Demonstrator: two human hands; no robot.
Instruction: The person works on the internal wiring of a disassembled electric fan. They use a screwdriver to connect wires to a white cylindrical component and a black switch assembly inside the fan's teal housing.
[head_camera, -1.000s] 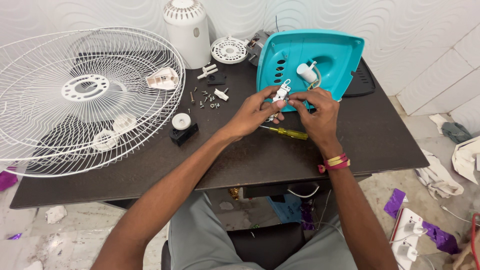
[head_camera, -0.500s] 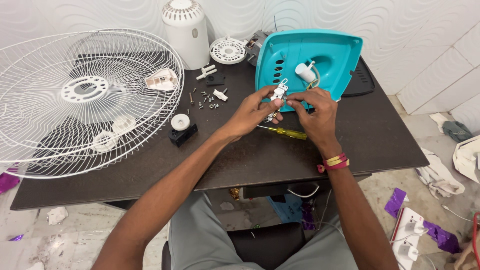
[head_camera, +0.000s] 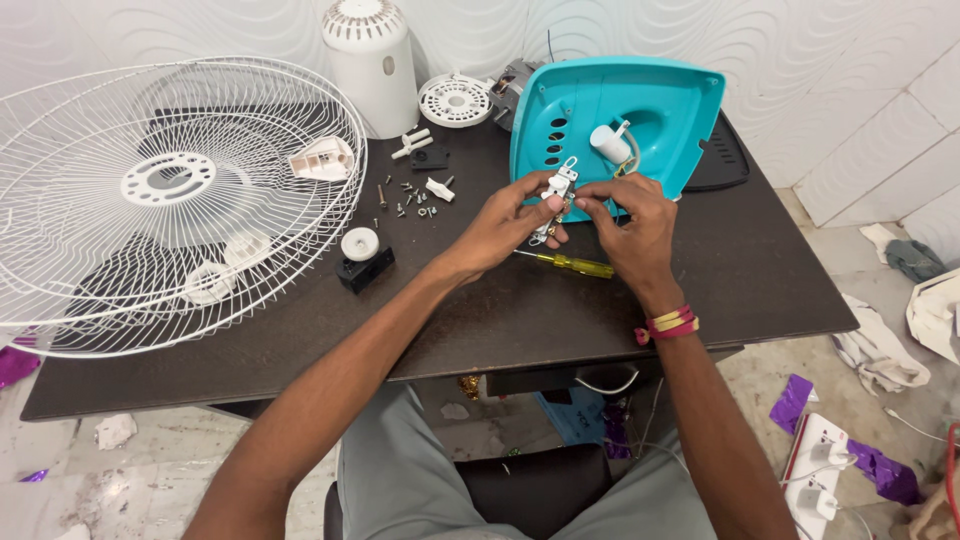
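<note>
My left hand (head_camera: 505, 225) and my right hand (head_camera: 628, 222) meet over the dark table (head_camera: 760, 290), both pinching a small white switch block (head_camera: 556, 192) with wires running from it. Just behind stands a teal fan base cover (head_camera: 660, 110), tilted up, with a white cylindrical capacitor (head_camera: 610, 142) inside it. A yellow-handled screwdriver (head_camera: 570, 264) lies on the table under my hands.
A large white wire fan guard (head_camera: 160, 200) covers the table's left. A white motor housing (head_camera: 370, 62), a round white vent disc (head_camera: 455, 98), several loose screws (head_camera: 412, 198), a white bracket (head_camera: 322, 160) and a black-and-white knob (head_camera: 362, 258) lie behind. Scraps and adapters litter the floor at right.
Both hands stay on the switch block with small finger shifts. The view has tilted a little, otherwise nothing moved.
</note>
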